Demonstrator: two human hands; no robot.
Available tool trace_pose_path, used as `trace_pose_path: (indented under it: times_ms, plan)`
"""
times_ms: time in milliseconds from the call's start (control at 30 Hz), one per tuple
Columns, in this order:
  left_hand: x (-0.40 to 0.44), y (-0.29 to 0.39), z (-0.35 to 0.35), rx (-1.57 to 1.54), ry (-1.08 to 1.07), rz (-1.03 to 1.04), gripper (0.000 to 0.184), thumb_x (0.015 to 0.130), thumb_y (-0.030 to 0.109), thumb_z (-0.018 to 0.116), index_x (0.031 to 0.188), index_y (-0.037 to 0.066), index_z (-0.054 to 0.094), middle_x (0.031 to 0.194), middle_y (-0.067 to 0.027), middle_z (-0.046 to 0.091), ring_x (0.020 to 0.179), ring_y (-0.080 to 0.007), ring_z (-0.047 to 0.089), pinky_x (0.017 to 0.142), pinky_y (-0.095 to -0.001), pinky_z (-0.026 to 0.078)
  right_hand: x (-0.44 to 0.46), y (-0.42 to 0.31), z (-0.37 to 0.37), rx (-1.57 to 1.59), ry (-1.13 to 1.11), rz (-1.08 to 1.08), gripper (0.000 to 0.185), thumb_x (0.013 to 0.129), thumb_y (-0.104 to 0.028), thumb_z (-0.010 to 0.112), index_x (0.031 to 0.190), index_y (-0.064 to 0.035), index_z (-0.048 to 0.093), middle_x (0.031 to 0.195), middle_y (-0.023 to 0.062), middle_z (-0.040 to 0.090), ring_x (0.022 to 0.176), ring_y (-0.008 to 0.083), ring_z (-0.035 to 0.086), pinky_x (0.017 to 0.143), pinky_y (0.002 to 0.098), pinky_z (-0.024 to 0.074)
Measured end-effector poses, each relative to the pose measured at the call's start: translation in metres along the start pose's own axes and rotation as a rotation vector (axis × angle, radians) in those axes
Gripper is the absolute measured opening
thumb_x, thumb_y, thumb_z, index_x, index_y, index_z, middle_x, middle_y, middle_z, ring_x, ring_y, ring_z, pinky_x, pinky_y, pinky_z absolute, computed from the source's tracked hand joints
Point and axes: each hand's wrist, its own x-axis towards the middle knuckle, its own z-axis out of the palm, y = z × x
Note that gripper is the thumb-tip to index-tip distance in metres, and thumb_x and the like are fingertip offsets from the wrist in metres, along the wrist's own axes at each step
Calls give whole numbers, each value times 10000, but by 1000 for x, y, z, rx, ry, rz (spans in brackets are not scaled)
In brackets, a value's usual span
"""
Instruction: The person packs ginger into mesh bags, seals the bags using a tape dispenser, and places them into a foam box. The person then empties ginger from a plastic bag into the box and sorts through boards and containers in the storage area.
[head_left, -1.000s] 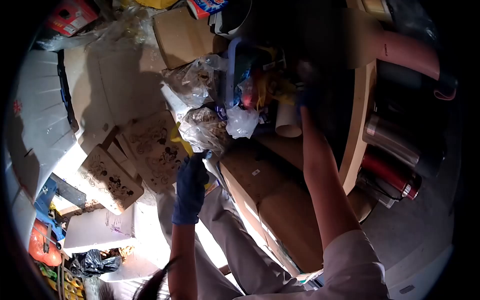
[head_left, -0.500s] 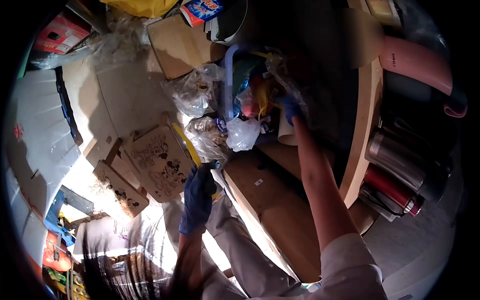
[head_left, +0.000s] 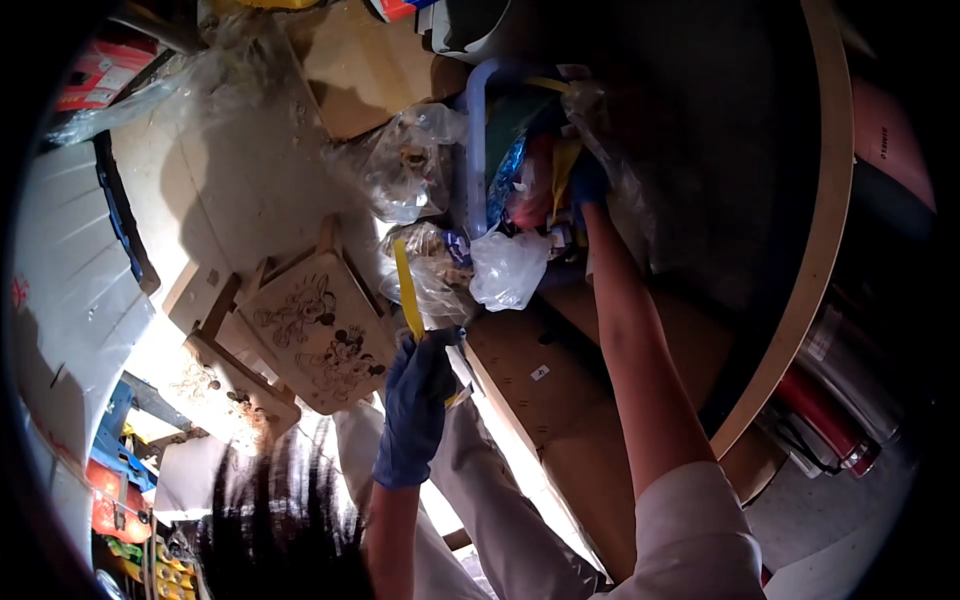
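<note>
My left hand [head_left: 415, 410], in a blue glove, is closed around a flat yellow strip [head_left: 408, 285] that points up from the fist. A lighter end shows below the same fist. My right hand [head_left: 592, 190], also gloved in blue, reaches into a blue plastic basket [head_left: 477, 150], beside a yellow item [head_left: 564, 170]. Its fingers are in shadow and mostly hidden. Red, green and shiny blue packaging lies in the basket. A crumpled clear plastic bag [head_left: 508, 268] sits at its near edge.
Stuffed clear bags [head_left: 408, 170] lie left of the basket. A wooden stool with cartoon drawings [head_left: 320, 330] stands near my left hand. Under my right arm are cardboard boxes [head_left: 545, 370]. A wooden edge [head_left: 835, 200] and a red thermos [head_left: 825, 415] are at right.
The view has shifted, so the wooden edge and flasks sit farther right. The yellow strip in my left hand is now more upright. My right hand remains in the basket.
</note>
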Motion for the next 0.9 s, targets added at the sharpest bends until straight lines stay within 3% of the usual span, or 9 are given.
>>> trace_pose_path:
  times_ms: [233,333,400,533,633,667,767,833,900]
  plan:
    - [-11,14,7,289,-41,162,262,910,206,379,989,-10,504,588,62,300,487,-13,280,439,-150,247,-22,11,-30,199,12,22,401,766,-202,550,1116,-29,462,1101,119,496,1009,194,453,853,285,358]
    - [-26,24,14,660,-31,426,264,910,203,377,991,-13,506,589,61,298,488,-13,280,439,-148,247,-33,19,-56,342,58,64,380,762,-191,552,1092,-19,479,1078,121,510,985,194,467,836,286,370]
    - [-39,38,25,151,-75,152,264,912,193,369,990,-18,507,590,63,292,484,-13,271,439,-145,241,-37,24,-69,420,104,106,366,759,-184,553,1077,-12,491,1063,122,520,969,195,477,825,286,377]
    - [-57,43,27,304,-66,278,259,910,188,375,984,-20,509,582,66,289,470,-10,258,427,-150,229,-45,29,-76,596,217,199,340,754,-169,556,1045,3,514,1033,124,539,937,195,496,802,287,393]
    - [-70,49,27,73,-75,153,239,904,181,386,979,-11,508,575,64,290,464,-12,259,417,-153,222,-34,54,-31,959,364,264,321,750,-157,558,1021,13,532,1011,126,553,913,195,510,785,288,404]
    - [-68,46,21,108,-81,175,233,901,178,393,982,-7,509,570,63,288,459,-13,257,413,-153,218,-106,-48,-139,471,213,301,245,723,-159,575,862,43,590,863,134,603,770,211,557,671,312,438]
    - [-63,37,9,99,-88,172,226,894,171,405,999,0,508,572,55,300,462,-21,268,418,-155,224,-116,-48,-94,589,298,427,243,712,-162,580,810,61,593,827,126,618,638,203,578,552,348,444]
    - [-59,30,10,54,-86,148,225,890,165,410,1012,2,506,580,48,314,469,-28,282,426,-156,234,-157,-90,-109,1362,287,480,218,764,-163,512,882,8,579,784,70,595,618,163,556,536,301,442]
    - [-53,23,21,499,-49,528,254,889,268,404,937,53,528,614,59,358,499,-31,281,455,-184,247,-202,-126,-118,1808,268,509,205,797,-169,480,910,-24,572,749,45,579,612,144,543,528,273,436]
